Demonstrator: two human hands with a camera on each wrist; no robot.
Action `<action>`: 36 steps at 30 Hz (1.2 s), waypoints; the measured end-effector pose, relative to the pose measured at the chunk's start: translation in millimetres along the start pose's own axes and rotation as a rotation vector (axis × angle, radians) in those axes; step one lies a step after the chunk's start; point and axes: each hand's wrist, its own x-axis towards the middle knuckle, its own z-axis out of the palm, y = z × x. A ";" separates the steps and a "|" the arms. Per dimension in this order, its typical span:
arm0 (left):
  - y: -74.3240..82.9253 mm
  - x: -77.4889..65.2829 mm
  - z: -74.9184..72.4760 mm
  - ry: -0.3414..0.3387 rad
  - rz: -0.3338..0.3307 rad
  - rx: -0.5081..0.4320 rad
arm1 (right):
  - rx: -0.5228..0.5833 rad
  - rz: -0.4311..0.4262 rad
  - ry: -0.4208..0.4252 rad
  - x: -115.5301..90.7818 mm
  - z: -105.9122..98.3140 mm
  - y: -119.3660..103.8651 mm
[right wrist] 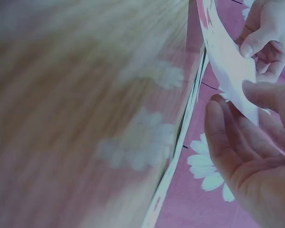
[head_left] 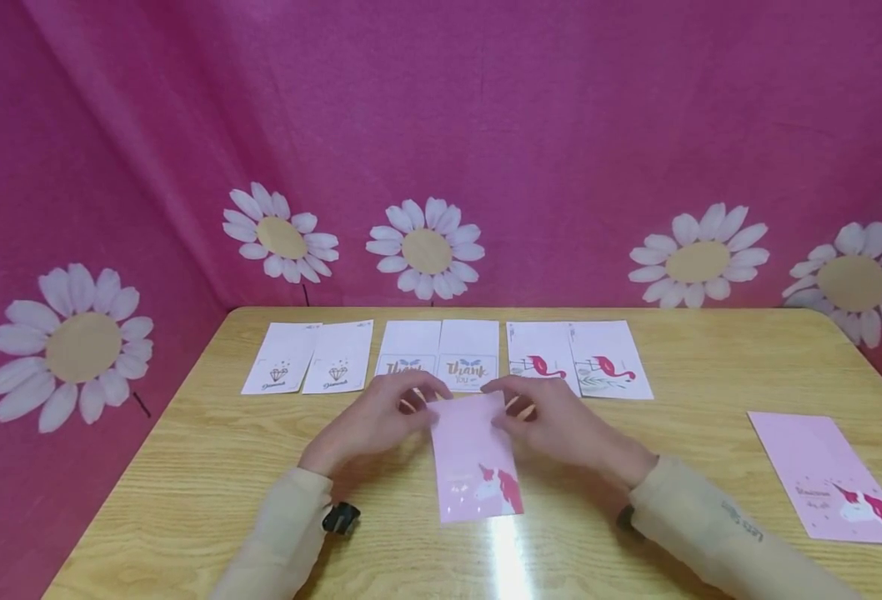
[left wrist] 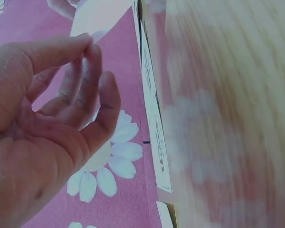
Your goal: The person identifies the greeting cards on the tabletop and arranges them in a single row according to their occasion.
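Both hands hold a pink card (head_left: pixel 471 454) with a white, red-maned unicorn at its lower right. My left hand (head_left: pixel 384 417) pinches its upper left corner between thumb and fingertip. At the upper right corner, my right hand (head_left: pixel 561 421) pinches it the same way. In the left wrist view the pale card (left wrist: pixel 102 16) stretches from the left fingertips (left wrist: pixel 89 40). The right wrist view shows the card (right wrist: pixel 228 59) tilted, its upper end raised over the tabletop. Just beyond the hands lie two "Thank you" cards (head_left: pixel 469 342), partly covered by the fingers.
Two diamond cards (head_left: pixel 339 350) lie at the back left of the wooden table (head_left: pixel 208 500), and two flamingo cards (head_left: pixel 612 350) at the back right. Another pink unicorn card (head_left: pixel 816 458) lies near the right edge. A pink curtain (head_left: pixel 546 150) with daisies hangs behind.
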 end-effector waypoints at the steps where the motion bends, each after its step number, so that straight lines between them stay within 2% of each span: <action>1: 1.1 0.7 0.0 0.014 0.004 -0.009 | 0.017 0.021 0.013 -0.5 -0.3 0.4; 6: 5.4 5.0 0.1 0.097 0.055 -0.065 | 0.110 0.079 0.058 -4.7 -1.0 3.1; 11: 9.7 11.4 1.8 0.181 0.113 -0.136 | 0.166 0.060 0.131 -8.8 -3.4 4.7; 14: 12.1 15.9 5.1 0.209 0.120 -0.196 | 0.194 0.044 0.189 -12.1 -5.2 5.6; 17: 15.1 19.8 9.5 0.215 0.097 -0.293 | 0.246 0.060 0.241 -15.9 -7.7 6.1; 20: 19.6 21.6 14.5 0.188 0.037 -0.395 | 0.291 0.082 0.296 -19.0 -11.7 5.8; 25: 27.6 20.6 23.5 0.128 -0.049 -0.500 | 0.364 0.024 0.384 -22.7 -20.4 6.0; 28: 31.2 20.9 28.1 0.145 -0.054 -0.533 | 0.403 -0.005 0.413 -26.1 -25.1 6.0; 32: 35.2 22.3 32.6 0.188 -0.040 -0.573 | 0.436 0.003 0.432 -30.5 -29.5 5.1; 36: 38.8 23.4 35.5 0.203 -0.024 -0.617 | 0.449 0.013 0.441 -34.6 -33.2 5.0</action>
